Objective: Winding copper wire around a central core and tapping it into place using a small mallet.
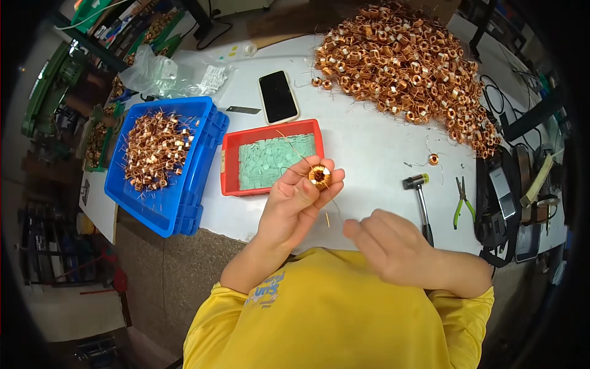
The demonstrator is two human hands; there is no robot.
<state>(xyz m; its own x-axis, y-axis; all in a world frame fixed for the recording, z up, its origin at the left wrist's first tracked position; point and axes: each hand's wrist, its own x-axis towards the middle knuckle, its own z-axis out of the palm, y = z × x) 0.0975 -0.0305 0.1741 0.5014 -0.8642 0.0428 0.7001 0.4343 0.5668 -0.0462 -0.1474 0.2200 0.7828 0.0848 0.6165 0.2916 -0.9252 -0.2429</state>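
My left hand (295,200) pinches a toroidal coil (319,176) wound with copper wire, holding it upright between thumb and fingers. Loose wire ends stick out from the coil, upward and downward. To the right and a little lower, my right hand (390,243) is closed, slightly blurred, its thumb and fingertips together. A thin wire lead (337,210) runs down from the coil to those fingertips. Behind the left hand stands a red tray (230,178) full of small pale-green flat pieces (267,163).
A blue crate (157,212) of finished-looking coils (157,147) stands left. A large heap of coils (399,61) covers the back right. A phone (278,98), a plastic bag (175,77), a hammer (421,203), green-handled pliers (462,206) and a single coil (433,159) lie on the white table (369,147).
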